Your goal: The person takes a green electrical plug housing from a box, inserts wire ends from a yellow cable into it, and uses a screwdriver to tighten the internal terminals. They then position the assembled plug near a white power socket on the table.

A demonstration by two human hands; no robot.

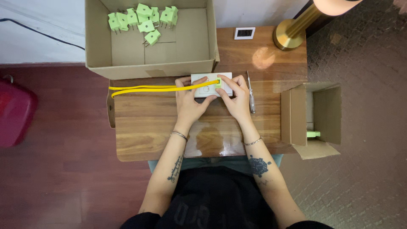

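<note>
Your forearms come up from the bottom of the frame, a bracelet on each wrist. Counter (144,131) is wood, mid-frame.

Left hand (189,101): grip closed on the left end of the white socket block (210,83), thumb on top. Right hand (237,96): fingers pinching the green plug (218,82), which sits on the block's top face, right of center. Block lies flat on the counter, center frame, just below the big box.

Yellow cable (144,88) runs from the plug leftward across the counter, doubled into two strands, ending near the counter's left edge.

Screwdriver (251,94) lies just right of your right hand, roughly upright in the frame, not touched.

Right of frame: small open cardboard box (328,110) at the counter's edge, a green piece (313,134) visible inside.

Upper frame: large open cardboard box (95,38) with a cluster of green plugs (144,19) in its far-left corner. Right of it, a small white square device (244,33) and a brass lamp base (288,36).

Far left: red container (15,110) on the floor.
</note>
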